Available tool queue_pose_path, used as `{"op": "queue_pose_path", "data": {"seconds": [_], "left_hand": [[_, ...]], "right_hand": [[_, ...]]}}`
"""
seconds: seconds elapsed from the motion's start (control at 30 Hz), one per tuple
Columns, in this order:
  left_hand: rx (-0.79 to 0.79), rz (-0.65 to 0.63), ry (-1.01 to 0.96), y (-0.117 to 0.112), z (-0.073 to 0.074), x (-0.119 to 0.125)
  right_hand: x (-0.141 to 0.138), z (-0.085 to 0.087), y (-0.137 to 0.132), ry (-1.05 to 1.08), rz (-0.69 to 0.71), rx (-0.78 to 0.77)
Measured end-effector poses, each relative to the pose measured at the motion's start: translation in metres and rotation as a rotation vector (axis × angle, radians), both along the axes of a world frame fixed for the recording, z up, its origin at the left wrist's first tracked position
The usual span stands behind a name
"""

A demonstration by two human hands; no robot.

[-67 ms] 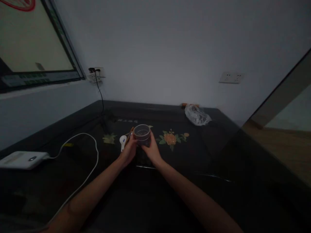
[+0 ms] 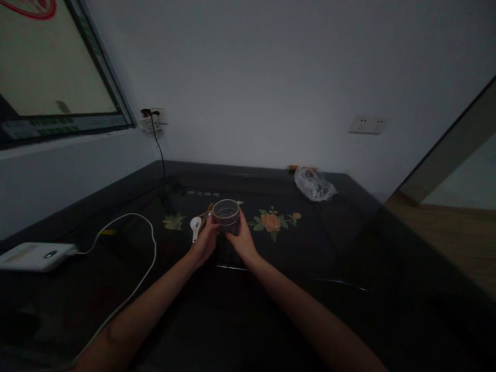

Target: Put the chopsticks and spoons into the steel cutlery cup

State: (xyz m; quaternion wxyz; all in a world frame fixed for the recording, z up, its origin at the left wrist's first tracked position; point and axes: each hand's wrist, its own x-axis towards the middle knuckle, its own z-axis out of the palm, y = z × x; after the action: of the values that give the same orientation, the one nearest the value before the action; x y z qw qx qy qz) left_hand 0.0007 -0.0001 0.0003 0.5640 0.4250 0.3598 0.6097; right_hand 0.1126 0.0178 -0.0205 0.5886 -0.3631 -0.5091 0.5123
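Observation:
A small round greyish bowl [image 2: 227, 213] is held between my two hands over the dark glossy table. My left hand [image 2: 206, 236] wraps its left side, and my right hand [image 2: 244, 238] grips the right side with the thumb toward the near face. Dim light hides what, if anything, lies inside the bowl. Just left of my left hand lies a white soup spoon [image 2: 196, 226] with a blue mark. Between spoon and bowl, thin brown sticks [image 2: 210, 208], like chopsticks, are partly hidden by my left hand.
A white power bank [image 2: 39, 257] lies at the left, its white cable [image 2: 154, 248] looping toward my left forearm. Toward the back right is a clear plastic bag [image 2: 314, 185] beside an orange-brown item [image 2: 293, 168]. The black table [image 2: 341, 227] meets walls behind and left.

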Motion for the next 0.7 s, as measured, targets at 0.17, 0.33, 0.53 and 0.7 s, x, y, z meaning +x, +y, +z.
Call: {"op": "queue_pose_path", "data": {"seconds": [0.17, 0.33, 0.53, 0.7], "left_hand": [[-0.036, 0.072, 0.069, -0.001, 0.005, -0.002], [-0.148, 0.228, 0.168, 0.000, 0.015, -0.032], [-0.369, 0.330, 0.308, -0.009, 0.013, -0.085], [-0.442, 0.201, 0.410, -0.008, 0.008, -0.103]], "right_hand": [[0.009, -0.006, -0.007, 0.021, -0.064, -0.132], [0.005, -0.011, -0.041, 0.042, -0.047, -0.291], [-0.044, 0.004, -0.043, 0.163, 0.120, -0.367], [-0.073, 0.011, -0.018, 0.228, 0.221, -0.428]]}}
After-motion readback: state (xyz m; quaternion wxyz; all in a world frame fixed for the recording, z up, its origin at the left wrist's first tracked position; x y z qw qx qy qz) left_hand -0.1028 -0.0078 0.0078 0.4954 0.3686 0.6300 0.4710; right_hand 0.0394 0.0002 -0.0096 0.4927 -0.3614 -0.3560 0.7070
